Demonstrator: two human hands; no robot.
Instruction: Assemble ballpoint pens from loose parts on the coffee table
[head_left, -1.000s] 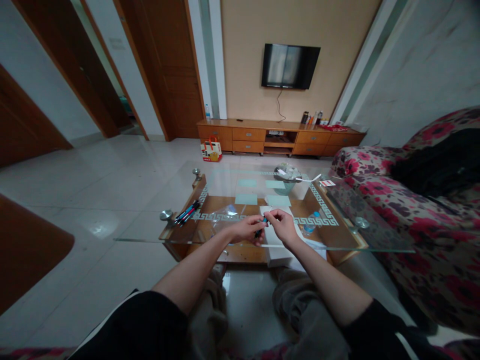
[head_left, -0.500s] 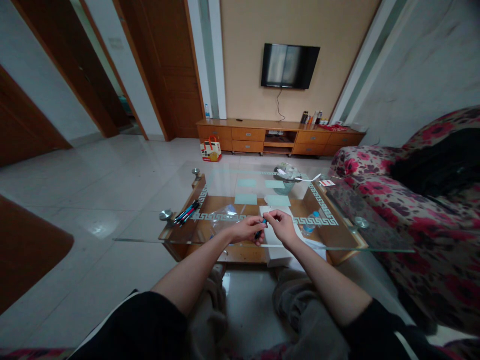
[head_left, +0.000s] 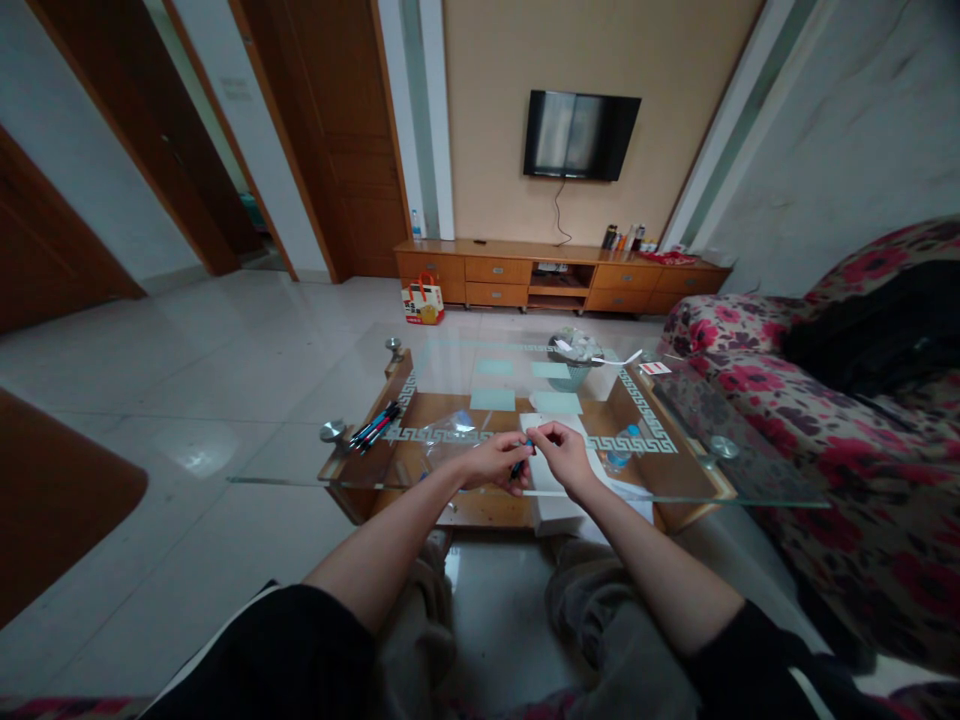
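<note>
Trousered knees [head_left: 607,620] lie below the near edge of the glass table [head_left: 281,481], the sleeves cut off by the bottom of the view. Just above that edge, the left hand [head_left: 495,461] holds a slim dark object [head_left: 516,469] with a blue end; the right hand [head_left: 566,458] has its fingertips drawn narrow at that end, though whether they grip it I cannot tell. Fingers cover much of the object. Forearm and hand partly hide a white box [head_left: 559,512] beneath the glass. Pens [head_left: 375,428] lie toward the table's left side, with glass between them and the left hand. Beyond, a basket [head_left: 571,376] stands near the far edge, its contents hard to make out. Floor [head_left: 225,370] stretches leftward; a flowered sofa [head_left: 731,378] bounds the right.
</note>
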